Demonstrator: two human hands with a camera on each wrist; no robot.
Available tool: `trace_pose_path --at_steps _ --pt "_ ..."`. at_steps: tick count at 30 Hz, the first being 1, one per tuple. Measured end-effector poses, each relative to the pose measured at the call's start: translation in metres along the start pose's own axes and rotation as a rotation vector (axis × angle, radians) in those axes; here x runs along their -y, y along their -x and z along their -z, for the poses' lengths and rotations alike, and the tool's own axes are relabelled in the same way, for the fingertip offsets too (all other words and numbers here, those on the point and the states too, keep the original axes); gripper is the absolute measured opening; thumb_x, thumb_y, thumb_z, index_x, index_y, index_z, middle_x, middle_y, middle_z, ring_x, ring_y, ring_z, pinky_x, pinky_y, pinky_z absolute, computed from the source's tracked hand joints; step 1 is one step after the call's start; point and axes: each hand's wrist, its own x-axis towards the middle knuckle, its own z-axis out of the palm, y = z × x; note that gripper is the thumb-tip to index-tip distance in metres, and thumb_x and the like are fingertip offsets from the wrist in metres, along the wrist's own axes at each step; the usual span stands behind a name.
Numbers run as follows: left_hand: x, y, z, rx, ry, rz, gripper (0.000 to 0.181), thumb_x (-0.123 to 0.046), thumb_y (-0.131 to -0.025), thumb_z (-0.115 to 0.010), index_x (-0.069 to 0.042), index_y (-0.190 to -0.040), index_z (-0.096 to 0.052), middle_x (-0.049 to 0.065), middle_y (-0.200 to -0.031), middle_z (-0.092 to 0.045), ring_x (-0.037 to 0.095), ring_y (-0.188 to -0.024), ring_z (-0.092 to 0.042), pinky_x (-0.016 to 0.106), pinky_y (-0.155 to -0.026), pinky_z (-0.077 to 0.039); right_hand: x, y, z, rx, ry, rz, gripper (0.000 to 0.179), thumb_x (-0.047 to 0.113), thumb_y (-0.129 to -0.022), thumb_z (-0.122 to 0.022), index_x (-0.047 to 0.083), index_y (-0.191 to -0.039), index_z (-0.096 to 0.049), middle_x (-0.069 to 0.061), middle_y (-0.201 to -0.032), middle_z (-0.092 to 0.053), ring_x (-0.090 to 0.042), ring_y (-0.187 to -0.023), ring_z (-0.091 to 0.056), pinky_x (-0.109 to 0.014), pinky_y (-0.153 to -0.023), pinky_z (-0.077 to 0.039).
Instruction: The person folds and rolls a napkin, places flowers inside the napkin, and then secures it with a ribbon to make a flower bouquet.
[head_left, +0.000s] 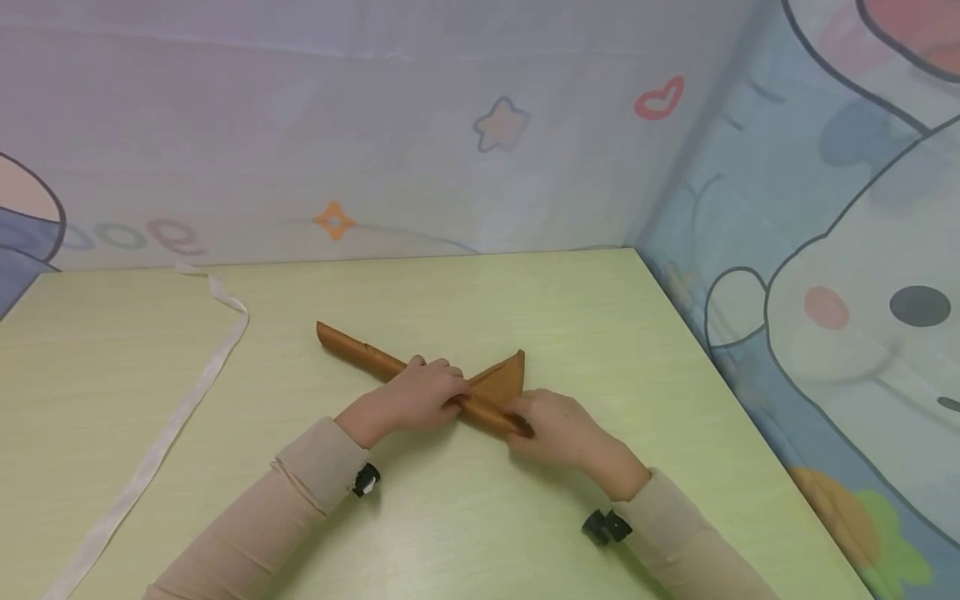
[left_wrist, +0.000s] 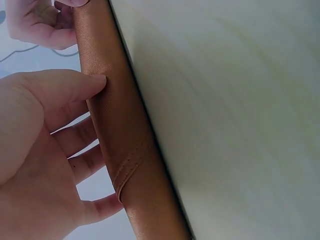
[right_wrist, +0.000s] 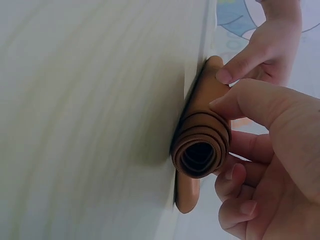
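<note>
A brown satin-like cloth (head_left: 360,354), rolled into a long tube, lies slantwise on the table. My left hand (head_left: 420,396) holds the roll around its middle; in the left wrist view its thumb lies on the near face of the cloth (left_wrist: 112,100) and its fingers go behind, beside a stitched hem. Close to the right end, my right hand (head_left: 558,429) pinches the roll between thumb and fingers. Between the hands a pointed flap (head_left: 502,382) of the cloth sticks out on the far side. The right wrist view shows layered coils around the hollow roll end (right_wrist: 182,155).
A long white ribbon (head_left: 176,417) runs along the left part of the pale yellow-green table (head_left: 675,467). Printed cloth hangings (head_left: 420,125) stand behind the table and along its right edge. Small black devices (head_left: 606,527) sit at both wrists.
</note>
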Motion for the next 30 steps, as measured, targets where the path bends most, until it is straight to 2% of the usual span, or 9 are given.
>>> trace_pose_path --at_steps 3,11,19,26,30 --pt "-0.0001 0.0004 0.0007 0.014 0.018 0.003 0.014 -0.010 -0.092 -0.059 -0.009 -0.103 -0.068 0.002 -0.095 -0.063 0.024 -0.094 -0.055 0.045 -0.079 -0.038 -0.0002 -0.0003 -0.0005 0.004 -0.017 0.005 0.015 0.015 -0.082 -0.068 0.007 -0.094 -0.066 0.006 -0.071 -0.052 -0.007 -0.062 -0.041 -0.021 -0.053 -0.035" --pt "0.0014 0.0006 0.0008 0.048 0.065 0.016 0.024 -0.005 -0.091 -0.056 -0.007 -0.111 -0.068 0.005 -0.109 -0.066 0.026 -0.104 -0.056 0.048 -0.084 -0.039 0.0001 0.0006 -0.0009 0.008 -0.061 0.013 0.017 0.013 -0.081 -0.067 0.006 -0.095 -0.068 0.006 -0.071 -0.053 -0.006 -0.062 -0.041 -0.020 -0.054 -0.035" --pt "0.0041 -0.0022 -0.0016 0.052 0.076 0.021 0.025 -0.004 -0.091 -0.055 -0.006 -0.114 -0.066 0.006 -0.112 -0.066 0.028 -0.106 -0.056 0.052 -0.086 -0.039 -0.0011 0.0010 -0.0009 0.012 -0.076 -0.007 0.018 0.013 -0.081 -0.065 0.005 -0.098 -0.069 0.007 -0.069 -0.053 -0.005 -0.060 -0.040 -0.020 -0.052 -0.033" --pt "0.0043 -0.0042 -0.0008 0.037 0.130 0.014 0.019 -0.002 -0.091 -0.056 -0.011 -0.105 -0.062 0.003 -0.102 -0.066 0.024 -0.099 -0.058 0.047 -0.082 -0.037 -0.0020 0.0011 0.0002 0.003 -0.104 -0.007 0.025 0.010 -0.082 -0.066 0.003 -0.106 -0.067 0.006 -0.069 -0.054 -0.004 -0.057 -0.039 -0.020 -0.050 -0.033" --pt "0.0052 -0.0054 -0.0009 0.029 0.131 0.002 0.015 0.000 -0.091 -0.055 -0.012 -0.100 -0.059 0.002 -0.095 -0.064 0.021 -0.091 -0.058 0.044 -0.078 -0.036 -0.0026 0.0013 0.0005 -0.003 -0.113 -0.010 0.024 0.008 -0.082 -0.066 0.006 -0.106 -0.063 0.005 -0.068 -0.054 -0.005 -0.054 -0.038 -0.020 -0.048 -0.031"
